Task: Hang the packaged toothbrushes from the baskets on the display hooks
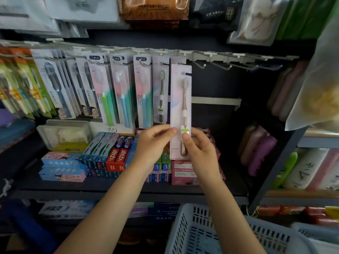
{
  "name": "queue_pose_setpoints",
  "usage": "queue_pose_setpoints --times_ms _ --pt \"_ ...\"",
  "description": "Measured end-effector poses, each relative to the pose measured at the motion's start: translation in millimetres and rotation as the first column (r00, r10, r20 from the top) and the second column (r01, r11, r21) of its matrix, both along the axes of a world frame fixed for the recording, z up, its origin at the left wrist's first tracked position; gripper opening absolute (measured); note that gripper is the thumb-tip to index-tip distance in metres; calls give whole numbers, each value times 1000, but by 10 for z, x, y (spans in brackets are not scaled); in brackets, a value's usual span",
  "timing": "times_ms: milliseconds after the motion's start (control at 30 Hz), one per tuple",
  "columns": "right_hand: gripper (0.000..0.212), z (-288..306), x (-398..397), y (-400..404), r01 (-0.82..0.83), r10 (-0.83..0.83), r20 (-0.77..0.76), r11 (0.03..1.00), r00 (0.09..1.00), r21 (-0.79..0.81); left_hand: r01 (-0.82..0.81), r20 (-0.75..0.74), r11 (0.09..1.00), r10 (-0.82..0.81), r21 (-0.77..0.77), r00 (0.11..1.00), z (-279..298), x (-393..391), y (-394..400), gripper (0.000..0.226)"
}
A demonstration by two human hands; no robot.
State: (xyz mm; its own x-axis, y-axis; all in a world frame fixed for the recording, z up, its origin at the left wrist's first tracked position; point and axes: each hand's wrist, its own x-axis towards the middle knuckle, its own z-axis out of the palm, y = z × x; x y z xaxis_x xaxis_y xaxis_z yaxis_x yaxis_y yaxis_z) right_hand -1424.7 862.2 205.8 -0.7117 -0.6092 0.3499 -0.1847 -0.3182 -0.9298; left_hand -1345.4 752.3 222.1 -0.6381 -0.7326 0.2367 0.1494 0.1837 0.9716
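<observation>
2 bare forearms, no sleeves; left hand and right hand without rings, watch or gloves.

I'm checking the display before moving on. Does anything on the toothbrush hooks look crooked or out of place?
Nothing stands out. The hung packs hang straight in rows. The pack held upright by the left hand and right hand isn't on a hook yet; bare hooks wait to its right.
</observation>
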Motion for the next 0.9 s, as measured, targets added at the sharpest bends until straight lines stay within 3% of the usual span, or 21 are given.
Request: queue_pose_setpoints --times_ms 500,900 --pt "18 239 83 73 -26 29 23 992 999 -120 -51 -152 998 57 40 987 185 52 159 12" --pt "14 243 180 126 -6 12 48 991 999 -130 -67 -146 996 76 66 986 150 102 249 11"
